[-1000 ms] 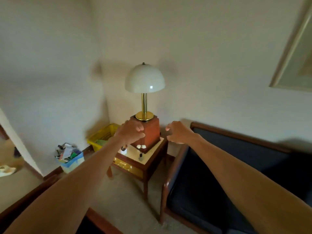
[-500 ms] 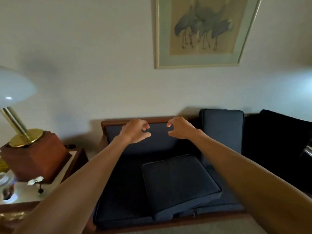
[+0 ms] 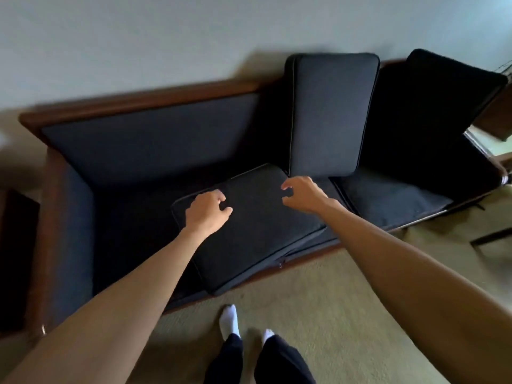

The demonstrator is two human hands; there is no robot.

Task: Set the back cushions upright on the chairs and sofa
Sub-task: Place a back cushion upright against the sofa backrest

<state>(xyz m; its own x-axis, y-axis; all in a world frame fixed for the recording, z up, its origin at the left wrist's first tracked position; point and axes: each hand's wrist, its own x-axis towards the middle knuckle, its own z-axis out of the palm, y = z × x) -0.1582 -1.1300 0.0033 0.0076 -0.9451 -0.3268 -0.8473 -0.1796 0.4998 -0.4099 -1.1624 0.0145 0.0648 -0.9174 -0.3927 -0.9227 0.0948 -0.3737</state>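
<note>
A pale wall (image 3: pixel 138 37) and beige carpet (image 3: pixel 332 314) frame a dark sofa (image 3: pixel 144 101) with a brown wooden rim, seen from above. One back cushion (image 3: pixel 257 234) lies flat on the seat, near the middle, its front corner reaching to the seat's front edge. A second back cushion (image 3: pixel 329 112) stands upright against the sofa's back, just right of the middle, and a third (image 3: pixel 443 98) leans at the back right corner, tilted toward the right end. Both bare forearms stretch forward and down over the flat cushion. The left hand (image 3: pixel 206 212) hovers above the cushion's left rear part, knuckles up, fingers curled loosely inward and holding nothing; whether they touch the fabric cannot be told. The right hand (image 3: pixel 302 194) hangs over the cushion's rear right corner, just in front of the upright cushion's lower edge, its fingers (image 3: pixel 288 185) and thumb curved like a claw with a gap between them, gripping nothing. Below, two feet in white socks (image 3: pixel 230 320) and dark trouser legs stand on the carpet before the sofa's front edge.
</note>
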